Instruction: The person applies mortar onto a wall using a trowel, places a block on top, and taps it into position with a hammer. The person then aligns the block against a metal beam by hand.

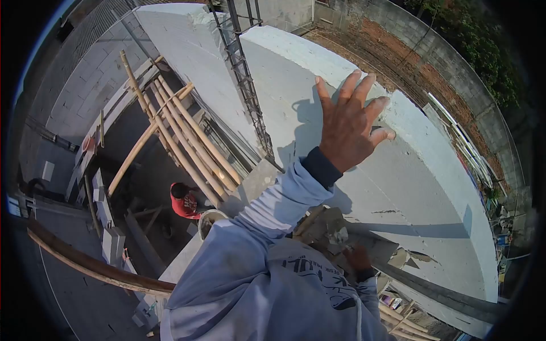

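We observe the left hand (pixel 351 128) with fingers spread wide, apparently resting on the upper edge of the wall (pixel 398 170) and gripping nothing; contact under the palm is hidden. The right hand (pixel 357 258) is low and shaded, beside rubble (pixel 336 234); we cannot tell how far it is open or whether it holds anything.

Progress, as we judge it: the wall beneath the left hand stands raised, its face mostly even. Left over: rough marks below that hand and, to its left, bare rebar (pixel 243 79) in a gap. Farther left lie poles (pixel 187 136); below them, a bucket (pixel 203 227) near a co-worker (pixel 183 203).
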Demonstrator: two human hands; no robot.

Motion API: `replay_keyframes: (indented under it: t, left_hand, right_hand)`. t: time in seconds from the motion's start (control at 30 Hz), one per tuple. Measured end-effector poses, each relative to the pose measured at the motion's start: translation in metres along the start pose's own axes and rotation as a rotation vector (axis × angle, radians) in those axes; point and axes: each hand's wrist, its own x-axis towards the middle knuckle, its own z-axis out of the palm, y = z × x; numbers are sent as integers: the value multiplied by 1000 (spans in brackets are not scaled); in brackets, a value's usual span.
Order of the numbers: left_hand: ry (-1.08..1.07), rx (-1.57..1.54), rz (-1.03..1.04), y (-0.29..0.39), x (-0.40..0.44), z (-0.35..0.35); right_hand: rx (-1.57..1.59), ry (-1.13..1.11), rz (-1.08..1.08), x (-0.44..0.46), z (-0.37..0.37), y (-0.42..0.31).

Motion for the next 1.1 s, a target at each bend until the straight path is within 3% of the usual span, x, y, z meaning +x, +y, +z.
replay_keyframes:
  t: [0.17,0.27,0.37,0.43,0.47,0.53,0.57,0.67,0.77,0.8,0.87,1.03,1.1]
  left_hand:
    - [-22,277,-440,-82,-113,-49]
    - [-180,228,-957,-125,-238,-72]
    - [-337,154,-1437,-139,-359,-101]
    - [-334,98,-1660,-135,-427,-119]
    - [-311,94,-1746,-133,-454,-124]
    - [-274,91,-1915,-123,-497,-136]
    - [-250,97,-1961,-120,-509,-142]
    - [-154,69,-2038,-120,-524,-157]
    - [-107,131,-2037,-120,-510,-183]
    - [37,105,-2009,-123,-531,-179]
    - [122,97,-2029,-119,-531,-194]
    - [232,146,-2137,-84,-525,-210]
    - [161,178,-2249,-70,-537,-208]
  right_hand:
    - [-87,-246,68,46,18,28]
    - [-170,-325,7,80,35,45]
    - [-286,-382,-104,126,38,1]
    - [-267,-457,-65,154,43,-30]
    - [-331,-478,-174,167,42,-59]
    - [-317,-624,3,185,44,-127]
    - [-304,-684,97,193,52,-151]
    - [-552,-675,-287,222,84,-191]
    - [-532,-728,-319,240,128,-219]
    - [-524,-740,-411,242,138,-234]
    - [-497,-767,-592,238,161,-263]
    - [-544,-982,-689,247,222,-307]
    - [-652,-1068,-706,258,249,-324]
